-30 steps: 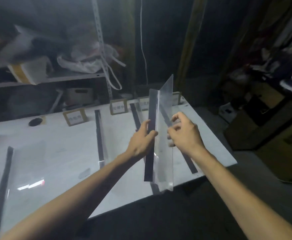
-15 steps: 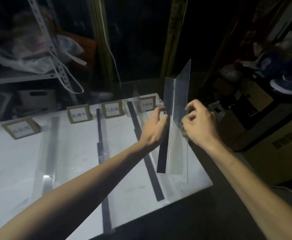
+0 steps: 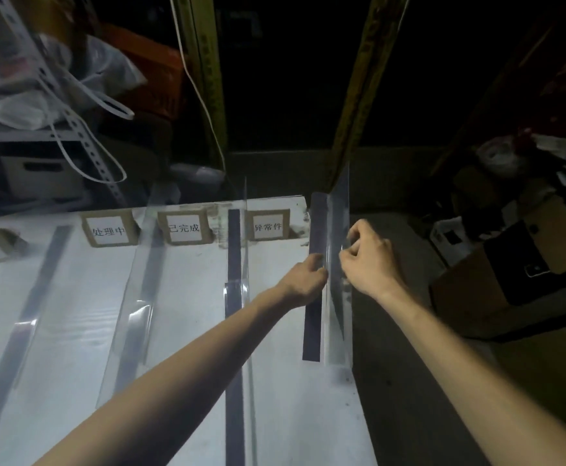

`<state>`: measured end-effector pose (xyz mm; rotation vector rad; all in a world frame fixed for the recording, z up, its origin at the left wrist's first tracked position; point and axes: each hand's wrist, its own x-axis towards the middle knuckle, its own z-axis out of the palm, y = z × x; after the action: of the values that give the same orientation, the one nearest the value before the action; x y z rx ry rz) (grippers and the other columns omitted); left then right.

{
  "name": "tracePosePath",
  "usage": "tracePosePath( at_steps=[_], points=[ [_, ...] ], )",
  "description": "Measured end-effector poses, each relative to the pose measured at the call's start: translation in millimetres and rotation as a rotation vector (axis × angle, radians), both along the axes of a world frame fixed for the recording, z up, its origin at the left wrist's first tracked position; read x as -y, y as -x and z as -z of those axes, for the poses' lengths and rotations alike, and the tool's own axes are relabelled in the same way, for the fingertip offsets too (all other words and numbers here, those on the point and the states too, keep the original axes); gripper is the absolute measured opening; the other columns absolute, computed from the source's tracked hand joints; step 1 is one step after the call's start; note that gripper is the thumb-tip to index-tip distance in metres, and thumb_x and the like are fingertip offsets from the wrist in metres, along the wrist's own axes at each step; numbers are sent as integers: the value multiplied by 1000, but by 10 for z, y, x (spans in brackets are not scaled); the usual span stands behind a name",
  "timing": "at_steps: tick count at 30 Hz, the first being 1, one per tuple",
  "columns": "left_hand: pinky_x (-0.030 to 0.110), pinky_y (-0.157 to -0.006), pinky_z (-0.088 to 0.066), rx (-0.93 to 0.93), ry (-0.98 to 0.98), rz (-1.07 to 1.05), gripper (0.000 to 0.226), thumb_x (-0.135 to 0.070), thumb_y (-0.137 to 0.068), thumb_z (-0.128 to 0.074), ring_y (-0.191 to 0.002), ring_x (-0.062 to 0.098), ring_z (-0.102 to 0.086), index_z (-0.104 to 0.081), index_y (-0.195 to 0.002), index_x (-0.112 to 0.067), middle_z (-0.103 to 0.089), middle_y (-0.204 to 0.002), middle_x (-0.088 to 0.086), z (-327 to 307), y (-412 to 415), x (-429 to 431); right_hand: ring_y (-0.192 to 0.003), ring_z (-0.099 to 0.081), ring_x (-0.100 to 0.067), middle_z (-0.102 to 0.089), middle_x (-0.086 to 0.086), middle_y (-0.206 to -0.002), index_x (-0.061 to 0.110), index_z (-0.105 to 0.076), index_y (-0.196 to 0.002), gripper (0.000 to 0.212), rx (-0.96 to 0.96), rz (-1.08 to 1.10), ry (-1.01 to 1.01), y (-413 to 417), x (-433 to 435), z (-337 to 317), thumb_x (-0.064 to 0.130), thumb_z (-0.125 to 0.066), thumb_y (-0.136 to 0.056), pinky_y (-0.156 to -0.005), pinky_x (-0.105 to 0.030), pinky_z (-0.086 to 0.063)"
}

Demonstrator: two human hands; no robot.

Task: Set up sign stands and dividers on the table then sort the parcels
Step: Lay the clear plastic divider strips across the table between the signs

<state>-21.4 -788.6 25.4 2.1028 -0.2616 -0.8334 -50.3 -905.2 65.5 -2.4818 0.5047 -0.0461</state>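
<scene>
The clear divider (image 3: 337,334) is held at the right edge of the table (image 3: 191,331), just right of the last sign stand (image 3: 267,227). Its long axis runs near-to-far, parallel to the neighbouring divider (image 3: 234,237). The panel stands upright, with the black base strip (image 3: 312,334) on its left. The left hand (image 3: 303,280) grips the strip with curled fingers, and the right hand (image 3: 367,260) pinches the panel.

Both arms are bare from the edge of view down to the fingertips, uncovered at forearm and wrist alike. The left forearm (image 3: 181,381) and the right forearm (image 3: 459,361) are lean and smooth, narrowing to slim wrists. The left hand (image 3: 303,284) and the right hand (image 3: 369,260) are bare too, and the knuckles stand out plainly on the right one. The dim light leaves the undersides of both arms in shadow.
</scene>
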Motion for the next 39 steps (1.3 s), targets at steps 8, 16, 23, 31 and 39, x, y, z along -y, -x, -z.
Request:
tracePosePath(
  at_steps=[8, 16, 23, 31, 39],
  points=[
    [49, -110, -32, 69, -360, 12, 55, -24, -96, -49, -136, 35, -34, -33, -148, -21, -36, -150, 12, 629, -478, 326, -73, -59, -13, -60, -2, -87, 21, -47, -103, 17, -83, -190, -73, -833, 358, 626, 11, -58, -95, -52, -19, -41],
    [47, -115, -20, 205, -586, 186, 66, -23, -93, -54, -141, 35, -17, -23, -152, -19, -19, -154, 13, 889, -443, 366, -72, -64, -11, -65, -1, -83, 22, -52, -114, 22, -61, -253, -192, -1001, 398, 871, 14, -59, -96, -58, -23, -52],
    [48, -114, -24, 208, -549, 161, 55, -25, -100, -44, -143, 36, -17, -23, -150, -15, -16, -157, 16, 844, -421, 352, -88, -62, -16, -60, 5, -95, 22, -49, -123, 27, -207, -250, -243, -952, 422, 872, 31, -55, -99, -77, -36, -56],
    [44, -113, -27, 257, -317, -16, 53, -30, -103, -38, -142, 33, -23, -25, -151, -12, -25, -155, 17, 449, -541, 277, -98, -57, -15, -56, 5, -109, 19, -53, -124, 29, -117, -208, -186, -845, 500, 474, 31, -56, -97, -82, -35, -52],
    [28, -98, -43, 468, -3, -246, 36, -27, -102, -44, -120, 16, -53, -51, -135, -16, -55, -134, 6, -485, -427, -699, -100, -59, -13, -59, 6, -114, 27, -61, -112, 16, 115, -497, -215, -801, -317, -271, 33, -55, -98, -79, -33, -56]
  ],
)
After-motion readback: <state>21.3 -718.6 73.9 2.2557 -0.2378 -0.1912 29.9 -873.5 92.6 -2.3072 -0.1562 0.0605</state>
